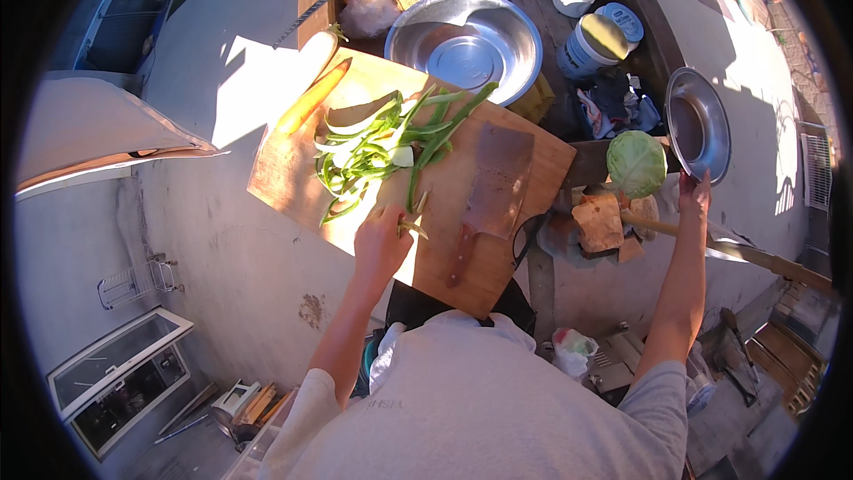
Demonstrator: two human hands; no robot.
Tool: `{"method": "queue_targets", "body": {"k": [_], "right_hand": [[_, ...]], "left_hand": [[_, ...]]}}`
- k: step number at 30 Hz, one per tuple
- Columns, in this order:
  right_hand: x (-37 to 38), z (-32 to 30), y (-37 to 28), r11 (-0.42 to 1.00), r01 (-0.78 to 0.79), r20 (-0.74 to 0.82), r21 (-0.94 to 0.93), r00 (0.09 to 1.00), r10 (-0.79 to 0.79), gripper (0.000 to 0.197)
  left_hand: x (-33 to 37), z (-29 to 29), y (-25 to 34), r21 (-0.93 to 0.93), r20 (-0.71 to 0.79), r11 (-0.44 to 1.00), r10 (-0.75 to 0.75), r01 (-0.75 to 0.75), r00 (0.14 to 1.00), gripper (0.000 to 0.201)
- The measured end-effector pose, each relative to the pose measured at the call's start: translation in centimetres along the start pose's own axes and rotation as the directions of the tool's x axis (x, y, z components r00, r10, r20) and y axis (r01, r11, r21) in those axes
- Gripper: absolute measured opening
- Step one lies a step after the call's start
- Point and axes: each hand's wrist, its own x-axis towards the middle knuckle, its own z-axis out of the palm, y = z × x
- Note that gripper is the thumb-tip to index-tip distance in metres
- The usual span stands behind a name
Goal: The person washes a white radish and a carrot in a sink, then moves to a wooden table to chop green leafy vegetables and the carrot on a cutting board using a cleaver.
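My left hand (382,236) is low over the wooden cutting board (426,271), its fingers closed on small green vegetable scraps (413,226). Just beyond it lies a loose pile of cut green pepper strips (378,147). A broad cleaver (499,180) rests flat to the right of the pile, its wooden handle toward me. At the far right, my right hand (695,193) grips the lower rim of a shallow steel bowl (699,124), held tilted off the board's side. A carrot (314,98) and a pale long vegetable (317,55) lie along the board's far left edge.
Behind the board stands a large steel basin (498,40). A green cabbage (637,164) sits right of the board, above broken orange bricks (598,224). Jars and tubs (582,44) stand at the back right. A wooden pole (755,258) runs beneath my right forearm.
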Motion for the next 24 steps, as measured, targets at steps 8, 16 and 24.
{"method": "queue_targets", "body": {"k": [8,16,24], "right_hand": [[-12.7,-1.0,-2.6,0.818,0.481,-0.077,-0.317,0.846,-0.527,0.029],[-44.9,10.7,13.0,0.456,0.645,0.712,-0.613,0.702,-0.036,0.046],[-51.7,14.0,18.3,-0.061,0.606,0.609,-0.793,0.785,-0.112,0.069]], "left_hand": [[1.6,0.6,-2.2,0.055,-0.025,0.99,0.129,-0.128,0.991,0.029],[4.5,-3.2,-2.8,-0.139,-0.11,0.929,0.328,-0.342,0.938,0.033],[13.7,-3.2,-2.3,-0.023,-0.057,0.731,0.681,-0.682,0.73,0.034]]}}
